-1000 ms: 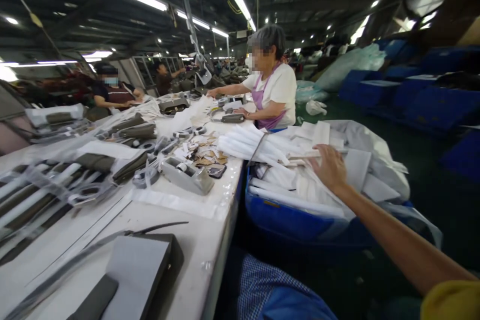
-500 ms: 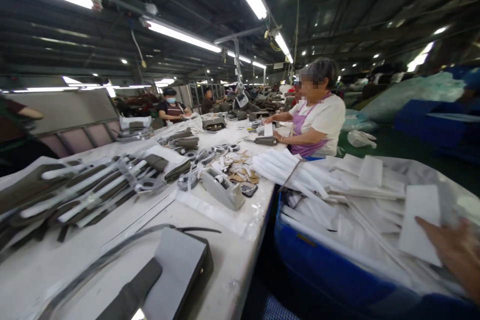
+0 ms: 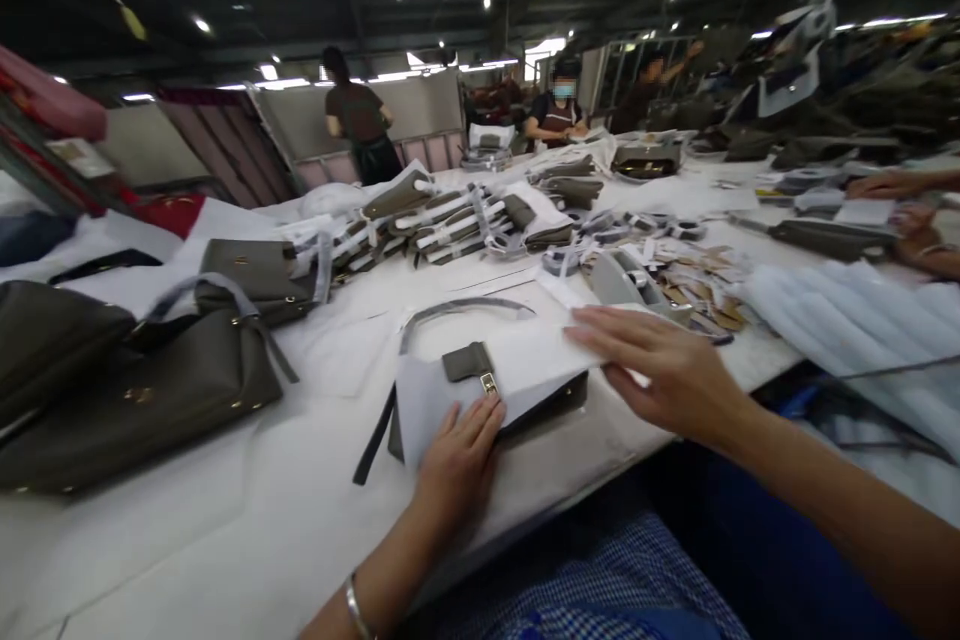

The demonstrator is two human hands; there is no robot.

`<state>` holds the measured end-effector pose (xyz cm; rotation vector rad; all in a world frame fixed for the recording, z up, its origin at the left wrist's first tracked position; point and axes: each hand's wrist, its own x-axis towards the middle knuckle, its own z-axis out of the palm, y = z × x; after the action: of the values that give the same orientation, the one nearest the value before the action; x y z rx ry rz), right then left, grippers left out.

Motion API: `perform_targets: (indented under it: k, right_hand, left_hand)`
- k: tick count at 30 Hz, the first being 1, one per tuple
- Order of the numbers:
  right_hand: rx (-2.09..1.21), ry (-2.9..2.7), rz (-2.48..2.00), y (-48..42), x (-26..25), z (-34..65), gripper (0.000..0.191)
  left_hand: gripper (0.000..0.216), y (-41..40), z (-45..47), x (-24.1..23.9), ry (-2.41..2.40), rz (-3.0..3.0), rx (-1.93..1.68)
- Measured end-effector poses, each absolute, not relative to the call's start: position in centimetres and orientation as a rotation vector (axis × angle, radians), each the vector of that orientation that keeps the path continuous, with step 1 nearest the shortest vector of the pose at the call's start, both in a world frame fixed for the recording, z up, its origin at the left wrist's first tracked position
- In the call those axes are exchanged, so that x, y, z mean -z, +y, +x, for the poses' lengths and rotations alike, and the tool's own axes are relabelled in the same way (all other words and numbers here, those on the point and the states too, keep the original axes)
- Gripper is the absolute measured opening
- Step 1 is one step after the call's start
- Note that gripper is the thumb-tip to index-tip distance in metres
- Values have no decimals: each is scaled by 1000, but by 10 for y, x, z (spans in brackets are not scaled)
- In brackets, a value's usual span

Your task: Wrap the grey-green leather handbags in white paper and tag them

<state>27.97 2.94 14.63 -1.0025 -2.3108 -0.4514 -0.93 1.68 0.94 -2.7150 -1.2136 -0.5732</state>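
Note:
A grey handbag (image 3: 556, 398) lies near the front edge of the white table (image 3: 225, 510), with its grey clasp flap (image 3: 469, 362) showing and its strap curving behind. A white sheet (image 3: 525, 355) covers most of its front. My left hand (image 3: 459, 455) rests flat on the lower left part of the sheet, fingers stretched beside the clasp. My right hand (image 3: 664, 370) reaches in from the right with fingers extended over the sheet's right edge and the thumb under it, pinching the sheet.
Two more grey handbags (image 3: 150, 390) lie at the left. Wrapped bag parts (image 3: 442, 220), a tape dispenser (image 3: 626, 282) and paper scraps fill the table's middle. Rolled white sheets (image 3: 847, 315) lie at the right, beyond them another person's hands (image 3: 900, 188). People stand at the back (image 3: 360, 120).
My view has swung left from the blue bin of white sheets to the table. My right hand brought a white sheet from the bin onto the handbag. My left hand has come into view.

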Motion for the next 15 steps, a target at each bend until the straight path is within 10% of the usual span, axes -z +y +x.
perform_targets:
  k: [15]
  right_hand:
    - [-119, -2745, -1066, 62, -58, 197, 48]
  left_hand:
    - [40, 12, -12, 2, -1198, -2656, 669]
